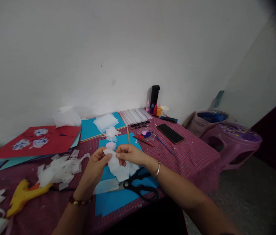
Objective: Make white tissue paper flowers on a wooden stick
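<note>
1. Thin white paper held above blue sheet, near scissors.
2. Left hand and right hand both pinch its upper part.
3. Looks light, soft, probably easily torn; best taken gently by the edges, without tugging.

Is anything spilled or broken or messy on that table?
Nothing looks clearly spilled or broken. The messiest bit is the loose heap of small white paper pieces by the yellow glue gun: they're jumbled every which way, while the flat white paper sheets farther back sit in a neater pile.
</note>
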### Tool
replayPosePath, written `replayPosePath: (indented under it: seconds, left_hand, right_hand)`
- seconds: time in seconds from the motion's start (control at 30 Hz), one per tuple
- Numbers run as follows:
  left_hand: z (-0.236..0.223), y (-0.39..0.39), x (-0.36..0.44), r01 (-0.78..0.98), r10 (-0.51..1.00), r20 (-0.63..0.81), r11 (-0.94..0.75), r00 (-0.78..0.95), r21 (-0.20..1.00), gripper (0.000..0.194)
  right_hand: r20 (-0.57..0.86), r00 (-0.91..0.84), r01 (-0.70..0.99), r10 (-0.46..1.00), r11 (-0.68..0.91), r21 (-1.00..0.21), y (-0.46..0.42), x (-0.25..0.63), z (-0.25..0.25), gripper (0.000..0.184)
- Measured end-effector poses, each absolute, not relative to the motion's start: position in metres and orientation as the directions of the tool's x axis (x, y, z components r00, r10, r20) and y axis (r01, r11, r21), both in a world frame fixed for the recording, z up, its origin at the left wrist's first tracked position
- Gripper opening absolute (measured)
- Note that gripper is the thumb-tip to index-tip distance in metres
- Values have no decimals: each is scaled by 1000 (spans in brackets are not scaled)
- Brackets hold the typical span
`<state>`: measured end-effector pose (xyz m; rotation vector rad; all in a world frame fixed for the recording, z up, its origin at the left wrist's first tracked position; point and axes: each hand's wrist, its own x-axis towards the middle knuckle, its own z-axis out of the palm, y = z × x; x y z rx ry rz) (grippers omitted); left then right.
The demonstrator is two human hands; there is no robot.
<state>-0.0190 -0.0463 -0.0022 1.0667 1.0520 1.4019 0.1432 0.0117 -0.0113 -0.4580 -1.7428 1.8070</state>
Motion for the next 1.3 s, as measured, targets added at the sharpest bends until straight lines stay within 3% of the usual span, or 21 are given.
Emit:
replayPosePath:
  seconds: [0.4, 0.6, 1.07, 1.3]
  left_hand:
    - [-1, -48, -15, -248, 995, 84, -94, -51, 964, 31]
    - [5, -50, -12, -256, 999, 20, -27, -32, 966, 37]
    - [-2, -47, -11, -141, 996, 80, -85, -42, 986, 35]
    - [-2, -46, -12, -129, 989, 77, -93, -124, 987, 28]
  right_hand:
    - [103, -750, -99, 653, 43, -994, 11, 140, -12, 29]
    - [138, -738, -106, 661, 89, -990, 13, 139, -14, 30]
    - [93, -718, -17, 690, 116, -993, 14, 139, -15, 34]
    - [99, -704, -61, 704, 80, -995, 15, 139, -17, 30]
